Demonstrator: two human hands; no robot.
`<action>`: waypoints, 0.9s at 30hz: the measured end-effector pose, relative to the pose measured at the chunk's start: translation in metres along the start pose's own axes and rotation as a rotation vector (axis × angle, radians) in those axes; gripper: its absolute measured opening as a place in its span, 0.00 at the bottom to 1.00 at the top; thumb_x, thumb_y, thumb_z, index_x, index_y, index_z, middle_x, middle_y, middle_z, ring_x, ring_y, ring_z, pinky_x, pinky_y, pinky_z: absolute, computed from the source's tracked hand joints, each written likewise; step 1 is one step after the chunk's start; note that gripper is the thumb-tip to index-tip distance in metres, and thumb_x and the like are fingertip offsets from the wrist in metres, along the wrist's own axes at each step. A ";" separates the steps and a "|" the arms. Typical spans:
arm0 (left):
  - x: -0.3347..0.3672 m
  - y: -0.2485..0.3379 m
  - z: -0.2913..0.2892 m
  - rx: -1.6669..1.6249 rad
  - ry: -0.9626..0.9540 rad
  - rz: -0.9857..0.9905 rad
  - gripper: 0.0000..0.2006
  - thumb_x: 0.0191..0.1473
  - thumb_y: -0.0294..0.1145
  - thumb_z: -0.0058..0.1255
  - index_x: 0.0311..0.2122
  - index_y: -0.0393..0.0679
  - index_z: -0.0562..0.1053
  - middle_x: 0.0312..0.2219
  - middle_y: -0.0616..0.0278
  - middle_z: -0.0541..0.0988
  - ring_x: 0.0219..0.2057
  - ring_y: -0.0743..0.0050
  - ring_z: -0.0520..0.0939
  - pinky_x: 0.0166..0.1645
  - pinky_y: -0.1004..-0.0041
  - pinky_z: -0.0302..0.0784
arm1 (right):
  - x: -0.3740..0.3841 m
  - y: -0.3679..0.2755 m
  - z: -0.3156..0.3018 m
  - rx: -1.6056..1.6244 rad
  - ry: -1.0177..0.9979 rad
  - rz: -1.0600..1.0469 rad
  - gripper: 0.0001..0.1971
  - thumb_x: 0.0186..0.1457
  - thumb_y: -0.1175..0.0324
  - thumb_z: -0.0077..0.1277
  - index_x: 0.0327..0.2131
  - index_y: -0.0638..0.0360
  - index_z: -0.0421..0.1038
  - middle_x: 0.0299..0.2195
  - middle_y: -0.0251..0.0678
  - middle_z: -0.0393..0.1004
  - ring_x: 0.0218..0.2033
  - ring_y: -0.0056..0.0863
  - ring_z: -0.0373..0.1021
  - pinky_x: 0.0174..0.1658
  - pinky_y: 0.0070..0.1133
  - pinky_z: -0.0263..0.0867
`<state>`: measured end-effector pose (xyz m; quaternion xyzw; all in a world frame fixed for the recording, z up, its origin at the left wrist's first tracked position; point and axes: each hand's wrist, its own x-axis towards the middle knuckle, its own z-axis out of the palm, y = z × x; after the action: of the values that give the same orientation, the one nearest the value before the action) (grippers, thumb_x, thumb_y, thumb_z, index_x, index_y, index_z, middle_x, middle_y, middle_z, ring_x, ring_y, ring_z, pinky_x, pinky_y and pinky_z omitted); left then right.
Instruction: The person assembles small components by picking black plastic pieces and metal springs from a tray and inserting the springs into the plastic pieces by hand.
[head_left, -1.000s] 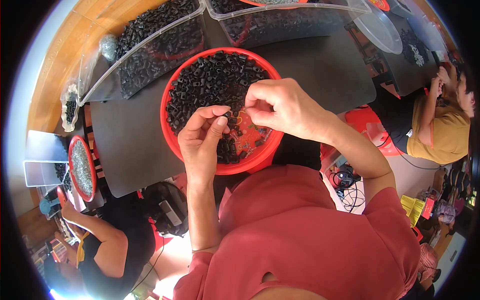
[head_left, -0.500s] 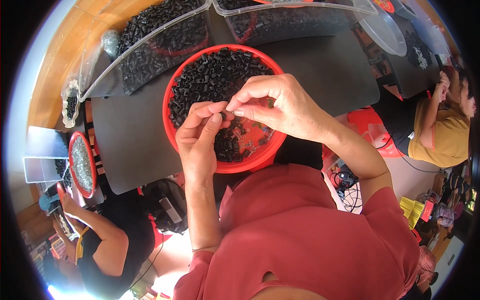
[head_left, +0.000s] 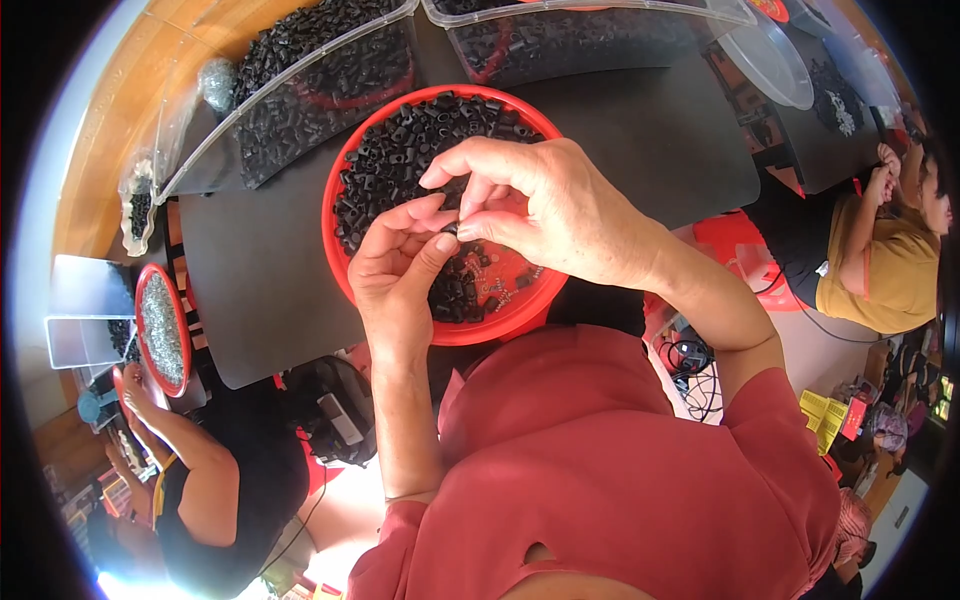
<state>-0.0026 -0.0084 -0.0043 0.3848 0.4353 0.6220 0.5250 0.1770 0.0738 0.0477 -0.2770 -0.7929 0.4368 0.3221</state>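
Over a round red basin [head_left: 338, 262], my two hands meet with fingertips together. My left hand [head_left: 395, 275] pinches a small black plastic part [head_left: 450, 228] between thumb and fingers. The thumb and a finger of my right hand [head_left: 570, 215] press together at that same part, its index finger raised; whatever they pinch is too small to make out. Many black plastic parts [head_left: 410, 140] fill the far side of the basin. Near its front lie a smaller pile of black parts [head_left: 455, 295] and scattered small metal pieces [head_left: 500, 285], partly hidden beneath my hands.
Clear plastic bins [head_left: 330, 85] of black parts stand along the back of the dark table [head_left: 250, 290]. At the left, a red-rimmed tray [head_left: 163, 330] holds shiny small pieces. One person's arm [head_left: 200, 440] shows at the left, another person [head_left: 880, 260] at the right. Cables [head_left: 695, 365] lie below.
My right hand has come closer to my left, its thumb now at the black part and its index finger lifted away. The left person's hand has shifted slightly.
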 end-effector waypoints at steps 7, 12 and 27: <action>0.002 -0.001 -0.004 -0.191 -0.055 -0.008 0.19 0.55 0.13 0.56 0.52 0.35 0.71 0.42 0.56 0.81 0.44 0.73 0.81 0.49 0.75 0.79 | 0.005 0.001 -0.004 -0.053 -0.033 -0.187 0.12 0.50 0.78 0.63 0.40 0.59 0.79 0.32 0.34 0.77 0.30 0.27 0.76 0.32 0.24 0.72; 0.005 0.001 0.001 -0.190 -0.018 0.013 0.21 0.55 0.14 0.56 0.54 0.35 0.69 0.43 0.58 0.79 0.44 0.73 0.81 0.48 0.75 0.79 | 0.005 0.003 -0.002 -0.230 -0.067 -0.285 0.09 0.54 0.75 0.60 0.40 0.60 0.77 0.35 0.35 0.73 0.31 0.33 0.74 0.33 0.27 0.70; 0.006 0.002 -0.005 -0.278 -0.036 -0.031 0.07 0.63 0.25 0.52 0.45 0.39 0.74 0.34 0.58 0.82 0.30 0.76 0.80 0.37 0.77 0.74 | -0.028 0.006 0.007 -0.485 -0.114 -0.065 0.05 0.54 0.71 0.58 0.27 0.60 0.75 0.27 0.35 0.74 0.30 0.39 0.74 0.35 0.34 0.68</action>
<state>-0.0089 -0.0037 -0.0038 0.3127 0.3414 0.6611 0.5904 0.1911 0.0527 0.0317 -0.2957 -0.8999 0.2380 0.2147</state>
